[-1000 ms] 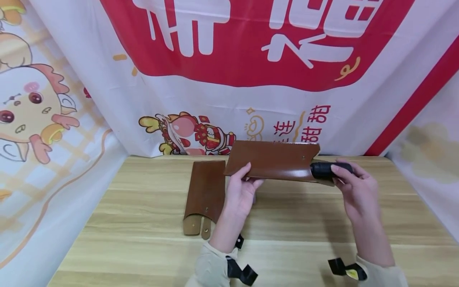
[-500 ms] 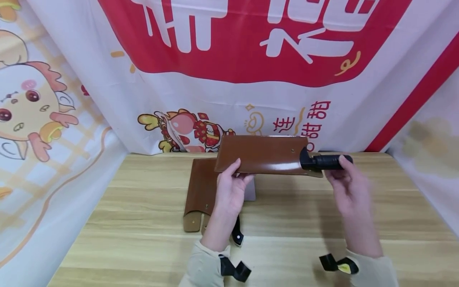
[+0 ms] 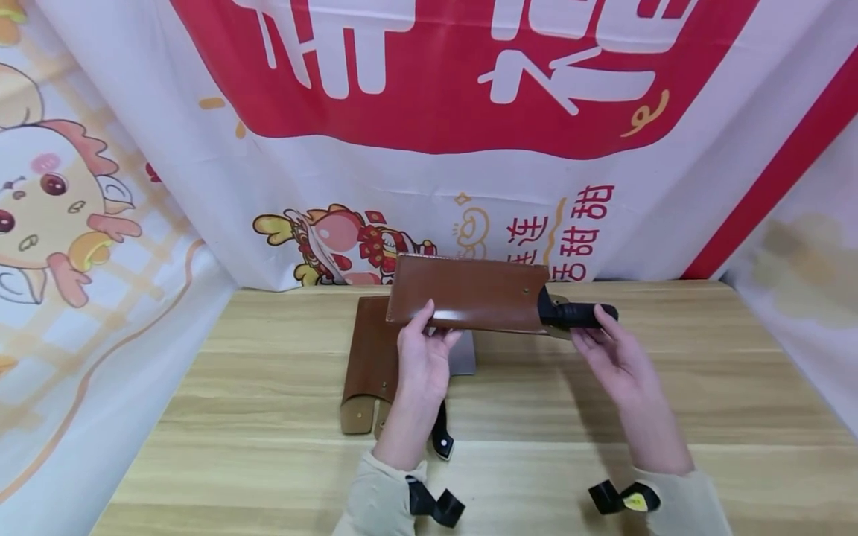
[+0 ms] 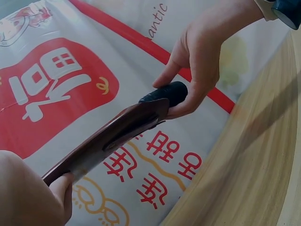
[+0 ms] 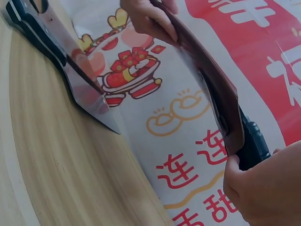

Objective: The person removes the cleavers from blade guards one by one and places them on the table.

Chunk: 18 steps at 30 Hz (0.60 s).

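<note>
In the head view, a brown leather sheath (image 3: 469, 294) is held raised above the table, with the black handle (image 3: 579, 315) of a knife sticking out of its right end. The blade is hidden inside. My left hand (image 3: 425, 365) grips the sheath's lower left edge, thumb in front and fingers behind. At the other side my right hand (image 3: 623, 361) pinches the handle's end, thumb above and fingers beneath. The left wrist view shows that hand (image 4: 200, 66) around the handle's end.
A second brown sheath (image 3: 369, 350) lies flat on the wooden table (image 3: 268, 372). Beside it is another knife, its grey blade (image 3: 462, 353) and black handle (image 3: 441, 435) partly behind my left forearm. A printed cloth (image 3: 429, 201) hangs at the table's back edge.
Both hands have moved left with the sheathed knife, and its handle end has tipped down a little. My right hand's grip has shifted to the handle's end. More of the second knife shows.
</note>
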Each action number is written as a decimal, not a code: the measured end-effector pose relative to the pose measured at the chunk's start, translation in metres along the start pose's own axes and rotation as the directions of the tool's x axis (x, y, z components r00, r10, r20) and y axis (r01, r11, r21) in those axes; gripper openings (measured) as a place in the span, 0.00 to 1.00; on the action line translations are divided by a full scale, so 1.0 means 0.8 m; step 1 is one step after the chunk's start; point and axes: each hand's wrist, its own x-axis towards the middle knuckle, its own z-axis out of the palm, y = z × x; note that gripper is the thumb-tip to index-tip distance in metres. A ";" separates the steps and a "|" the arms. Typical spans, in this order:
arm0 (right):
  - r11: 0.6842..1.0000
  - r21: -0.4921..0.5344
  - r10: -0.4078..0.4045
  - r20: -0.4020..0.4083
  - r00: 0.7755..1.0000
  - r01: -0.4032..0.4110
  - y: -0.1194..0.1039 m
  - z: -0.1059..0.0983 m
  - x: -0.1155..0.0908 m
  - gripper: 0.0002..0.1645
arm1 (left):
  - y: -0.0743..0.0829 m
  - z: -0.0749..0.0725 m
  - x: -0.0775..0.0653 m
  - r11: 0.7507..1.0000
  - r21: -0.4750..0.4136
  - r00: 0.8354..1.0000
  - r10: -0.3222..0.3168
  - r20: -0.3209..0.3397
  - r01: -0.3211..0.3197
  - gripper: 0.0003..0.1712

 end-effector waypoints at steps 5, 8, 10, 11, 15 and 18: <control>0.997 -0.072 -0.017 0.003 1.000 0.017 -0.005 0.000 -0.001 0.55 | -0.002 -0.003 0.001 0.998 0.063 1.000 0.000 -0.011 0.001 0.29; 0.989 -0.141 -0.027 0.036 0.999 0.031 -0.008 0.000 -0.004 0.55 | -0.001 -0.004 0.001 0.998 0.069 1.000 0.006 -0.010 -0.005 0.29; 0.988 -0.148 -0.029 0.046 0.999 0.036 -0.011 -0.001 -0.006 0.54 | 0.001 -0.005 0.001 0.998 0.069 1.000 0.010 -0.012 -0.010 0.29; 0.990 -0.138 -0.031 0.053 0.998 0.038 -0.013 -0.001 -0.007 0.54 | 0.001 -0.005 0.001 0.997 0.070 1.000 0.012 -0.014 -0.011 0.29; 0.997 -0.065 -0.038 0.066 0.997 0.042 -0.017 -0.003 -0.011 0.51 | 0.005 -0.005 0.003 0.998 0.069 1.000 0.014 -0.019 -0.012 0.31; 0.999 -0.032 -0.040 0.077 0.996 0.043 -0.017 -0.002 -0.013 0.51 | 0.008 -0.006 0.004 0.999 0.051 1.000 0.001 -0.031 0.000 0.32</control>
